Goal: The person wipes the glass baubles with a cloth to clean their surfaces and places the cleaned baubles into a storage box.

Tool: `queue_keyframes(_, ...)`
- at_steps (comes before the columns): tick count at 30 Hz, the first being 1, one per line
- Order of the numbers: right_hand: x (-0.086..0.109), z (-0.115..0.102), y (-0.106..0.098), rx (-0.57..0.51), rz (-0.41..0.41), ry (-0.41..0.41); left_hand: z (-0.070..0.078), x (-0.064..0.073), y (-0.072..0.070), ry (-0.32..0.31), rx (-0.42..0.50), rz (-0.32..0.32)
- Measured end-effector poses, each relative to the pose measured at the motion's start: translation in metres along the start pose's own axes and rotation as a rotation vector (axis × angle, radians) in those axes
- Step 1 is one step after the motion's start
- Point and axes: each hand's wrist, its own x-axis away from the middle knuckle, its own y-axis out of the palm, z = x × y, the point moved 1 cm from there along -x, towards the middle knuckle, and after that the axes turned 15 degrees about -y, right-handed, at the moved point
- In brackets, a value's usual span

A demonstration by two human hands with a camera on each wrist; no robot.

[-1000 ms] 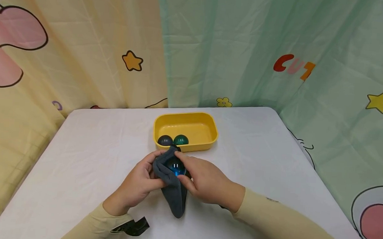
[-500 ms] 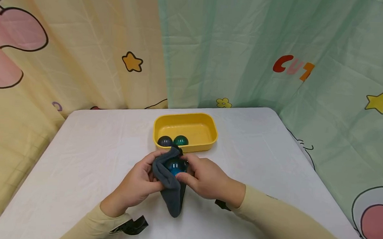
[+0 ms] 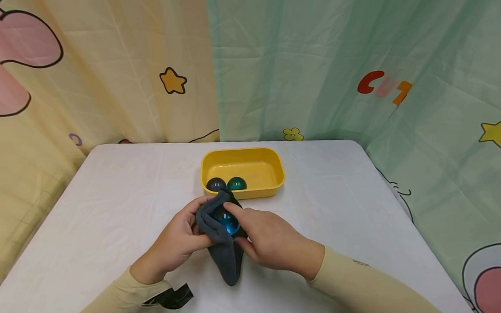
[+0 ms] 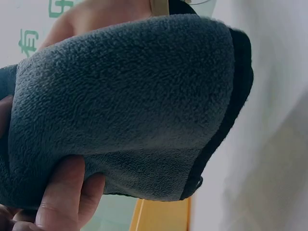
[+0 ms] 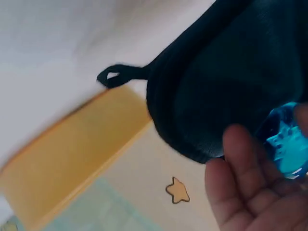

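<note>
A dark grey-blue plush cloth [image 3: 226,260] hangs from my left hand [image 3: 174,243], whose thumb and fingers grip its folded upper part. In the left wrist view the cloth [image 4: 125,96] spreads wide, with a black edge and fingertips [image 4: 60,202] pressed into its pile. A clear blue ball [image 3: 230,224] sits against the cloth. My right hand [image 3: 268,237] holds the ball, index finger over its top and thumb below. The right wrist view shows the ball [image 5: 291,144] beside the fingers, with the cloth's dark underside [image 5: 216,91] behind it.
A yellow tray [image 3: 270,190] stands just beyond the hands on the white table [image 3: 125,193]. Inside its near left corner lie a dark ball [image 3: 216,184] and a green ball [image 3: 236,183]. Printed curtains [image 3: 278,61] surround the table.
My right fingers have released and re-gripped around the ball, index finger now back over its top. The ball has turned within the cloth. My left hand stays nearly in place.
</note>
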Motion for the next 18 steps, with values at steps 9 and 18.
queue_keyframes(9,-0.001,0.005,-0.009,0.097,0.007,-0.041,0.002,0.001,0.001,0.043,-0.007,-0.034)
queue_keyframes(18,-0.001,0.006,0.002,-0.475,0.06,0.311,-0.002,0.0,0.004,0.025,-0.038,-0.026)
